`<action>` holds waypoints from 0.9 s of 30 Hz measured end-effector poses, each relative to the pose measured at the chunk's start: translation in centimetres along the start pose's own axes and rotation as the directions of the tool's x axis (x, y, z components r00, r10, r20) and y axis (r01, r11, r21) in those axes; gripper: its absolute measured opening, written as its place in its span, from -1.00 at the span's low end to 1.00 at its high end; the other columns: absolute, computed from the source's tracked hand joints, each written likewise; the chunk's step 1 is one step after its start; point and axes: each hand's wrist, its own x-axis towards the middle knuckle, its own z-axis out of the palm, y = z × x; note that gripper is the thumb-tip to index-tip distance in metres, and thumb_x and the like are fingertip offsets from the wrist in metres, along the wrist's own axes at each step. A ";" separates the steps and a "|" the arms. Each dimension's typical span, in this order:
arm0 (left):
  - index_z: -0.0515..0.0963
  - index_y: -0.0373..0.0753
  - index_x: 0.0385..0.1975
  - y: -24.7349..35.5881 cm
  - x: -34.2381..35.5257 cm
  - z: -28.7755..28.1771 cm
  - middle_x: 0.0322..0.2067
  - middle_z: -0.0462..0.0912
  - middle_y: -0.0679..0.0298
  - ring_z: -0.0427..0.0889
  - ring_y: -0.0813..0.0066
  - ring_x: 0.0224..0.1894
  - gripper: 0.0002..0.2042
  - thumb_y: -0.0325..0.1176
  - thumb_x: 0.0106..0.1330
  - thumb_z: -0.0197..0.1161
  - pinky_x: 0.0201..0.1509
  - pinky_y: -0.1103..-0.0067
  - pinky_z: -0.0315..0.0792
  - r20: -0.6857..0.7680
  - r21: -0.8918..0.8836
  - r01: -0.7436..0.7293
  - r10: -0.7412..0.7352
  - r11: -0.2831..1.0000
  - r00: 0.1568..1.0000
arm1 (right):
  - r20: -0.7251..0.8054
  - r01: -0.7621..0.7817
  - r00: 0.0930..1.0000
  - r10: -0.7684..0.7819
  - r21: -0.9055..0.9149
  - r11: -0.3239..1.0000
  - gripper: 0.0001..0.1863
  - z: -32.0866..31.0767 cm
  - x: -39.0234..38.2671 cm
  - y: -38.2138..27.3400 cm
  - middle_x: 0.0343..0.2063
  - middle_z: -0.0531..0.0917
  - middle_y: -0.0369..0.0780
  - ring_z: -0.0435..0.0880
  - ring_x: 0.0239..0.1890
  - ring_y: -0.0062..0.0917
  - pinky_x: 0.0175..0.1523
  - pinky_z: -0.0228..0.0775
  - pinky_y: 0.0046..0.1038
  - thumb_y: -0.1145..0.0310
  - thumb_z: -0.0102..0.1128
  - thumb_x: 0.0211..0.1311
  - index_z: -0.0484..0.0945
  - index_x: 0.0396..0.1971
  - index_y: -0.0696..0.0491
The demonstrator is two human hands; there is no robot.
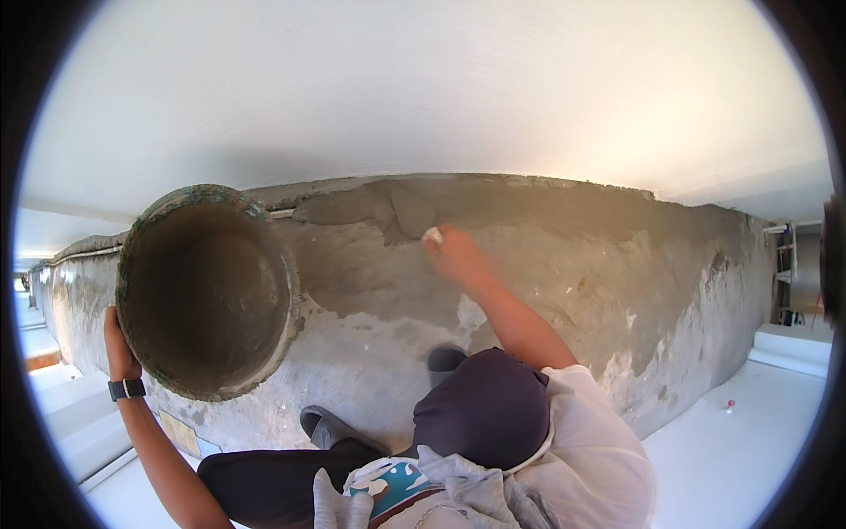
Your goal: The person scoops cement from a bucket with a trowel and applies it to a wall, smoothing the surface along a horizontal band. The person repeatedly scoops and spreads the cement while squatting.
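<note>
Grey mortar crusted the inside of a round metal pan [207, 300], which was held up at the left by the left hand [117, 339]. It was gripped at the lower left rim, its mouth turned toward the camera. The fingers were clenched over the rim, though their tips were hidden behind it, and a dark wristwatch [127, 389] was worn just below. The right hand was not seen.

The pan seemed to be held high and close to the plastered wall [564, 264] so that it stayed within reach of a crouching person in a dark cap [483, 410]. That person's raised hand [454, 254] was pressed to the wall with a small pale lump [433, 235] pinched in its fingers, just beside a darker, wetter patch [370, 210] under the wall's top edge.

Room was tight. The pan's rim lay almost against the wall, and the person's shoes [324, 428] were set at its foot. Open room was left only to the right, on the white floor [731, 441].
</note>
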 end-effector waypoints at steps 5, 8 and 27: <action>0.54 -0.19 -0.14 -0.1 0.1 0.0 -0.17 0.65 0.35 0.59 0.53 -0.15 -0.67 -0.12 0.55 -0.13 0.01 0.51 0.45 -0.109 0.005 0.017 -0.016 1.000 0.994 | -0.141 -0.051 0.988 0.063 0.088 0.995 -0.54 0.5 0.7 1.5 -0.33 0.67 0.17 0.66 -0.17 0.11 -0.07 0.49 -0.01 0.06 0.18 0.29 0.60 -0.22 0.24; 0.55 -0.21 -0.11 -0.3 0.5 -0.7 -0.15 0.66 0.31 0.62 0.49 -0.12 -0.63 -0.07 0.55 -0.13 0.03 0.49 0.49 -0.097 -0.007 0.006 -0.007 1.000 0.995 | -0.219 -0.092 0.972 0.090 0.000 0.996 -0.54 -3.6 -0.1 5.2 -0.34 0.68 0.15 0.67 -0.19 0.10 -0.10 0.50 -0.03 0.05 0.20 0.28 0.63 -0.23 0.23; 0.50 -0.14 -0.25 0.7 -0.9 1.6 -0.25 0.59 0.38 0.52 0.57 -0.22 -0.69 -0.12 0.56 -0.13 -0.05 0.55 0.44 -0.117 0.161 -0.045 0.065 0.986 0.991 | -0.308 -0.086 0.950 0.054 -0.090 0.992 -0.56 -6.4 0.8 9.5 -0.33 0.70 0.11 0.68 -0.17 0.06 -0.06 0.52 -0.04 0.03 0.22 0.23 0.67 -0.25 0.18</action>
